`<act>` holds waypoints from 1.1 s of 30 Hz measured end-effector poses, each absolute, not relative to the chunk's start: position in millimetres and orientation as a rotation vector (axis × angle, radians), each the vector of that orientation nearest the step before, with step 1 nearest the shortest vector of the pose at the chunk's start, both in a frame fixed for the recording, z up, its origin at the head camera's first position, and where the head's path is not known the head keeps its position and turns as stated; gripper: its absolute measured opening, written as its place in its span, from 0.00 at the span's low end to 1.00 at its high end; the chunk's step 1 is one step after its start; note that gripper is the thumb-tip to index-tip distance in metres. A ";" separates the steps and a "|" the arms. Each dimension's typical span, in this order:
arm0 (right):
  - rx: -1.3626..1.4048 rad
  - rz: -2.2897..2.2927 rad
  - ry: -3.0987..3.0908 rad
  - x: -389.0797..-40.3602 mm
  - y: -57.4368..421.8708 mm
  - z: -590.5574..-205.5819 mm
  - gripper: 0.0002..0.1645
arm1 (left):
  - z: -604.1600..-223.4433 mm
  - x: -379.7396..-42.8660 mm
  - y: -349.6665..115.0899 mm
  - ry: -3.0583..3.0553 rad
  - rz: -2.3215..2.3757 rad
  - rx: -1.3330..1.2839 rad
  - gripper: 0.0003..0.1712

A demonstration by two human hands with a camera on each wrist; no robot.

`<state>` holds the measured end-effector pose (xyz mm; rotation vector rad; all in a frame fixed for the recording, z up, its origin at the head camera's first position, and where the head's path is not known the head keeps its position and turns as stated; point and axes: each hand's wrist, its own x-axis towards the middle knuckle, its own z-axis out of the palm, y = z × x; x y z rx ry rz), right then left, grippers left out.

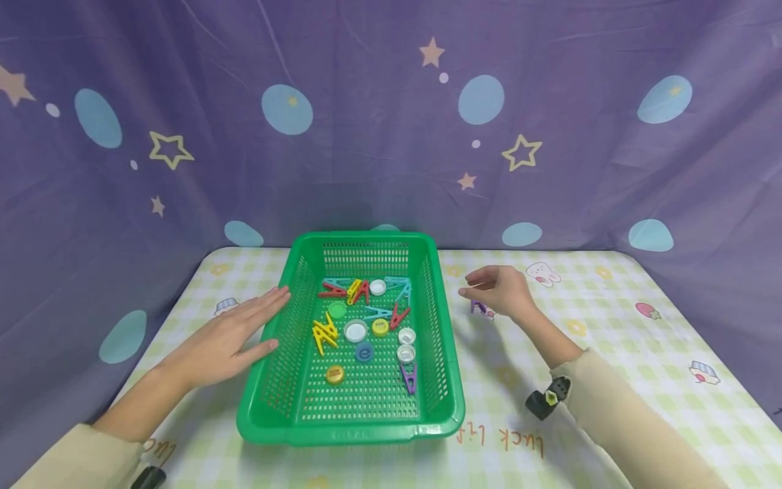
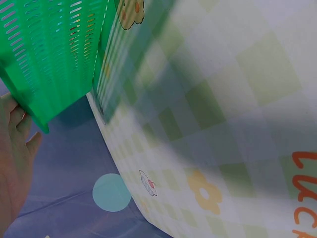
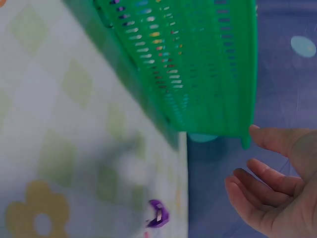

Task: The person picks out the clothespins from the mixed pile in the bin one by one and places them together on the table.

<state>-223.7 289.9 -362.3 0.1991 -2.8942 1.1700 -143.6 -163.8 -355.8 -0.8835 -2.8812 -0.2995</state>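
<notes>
A green plastic basket (image 1: pixel 351 433) stands on the table, with several clothespins and bottle caps on its floor. My left hand (image 1: pixel 229 339) lies along the basket's left rim, its fingers straight and the thumb spread toward the front. To the right of the basket, my right hand (image 1: pixel 502 291) hovers with loosely bent fingers and nothing in them. Below those fingers a purple clothespin (image 3: pixel 158 214) lies on the tablecloth, apart from the hand in the right wrist view. Inside the basket, another purple clothespin (image 1: pixel 408 377) lies near the right wall, close to two white caps (image 1: pixel 406 354).
A yellow clothespin pair (image 1: pixel 325 333), a blue cap (image 1: pixel 364 352) and a gold cap (image 1: pixel 334 374) lie in the basket's left and middle. Red and light blue clothespins lie farther back. A purple curtain (image 1: pixel 379 170) hangs behind the checked tablecloth (image 1: pixel 611 380).
</notes>
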 end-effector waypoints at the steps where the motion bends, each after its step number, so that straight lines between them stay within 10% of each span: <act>1: 0.232 1.172 -2.884 -223.1 288.1 -359.5 0.19 | -355.7 -143.7 -163.7 -2.880 -0.299 -0.885 0.40; 33: 1.766 0.565 -2.812 -240.5 203.1 -300.5 0.22 | -357.9 -143.6 -164.5 -2.843 -0.295 -0.907 0.40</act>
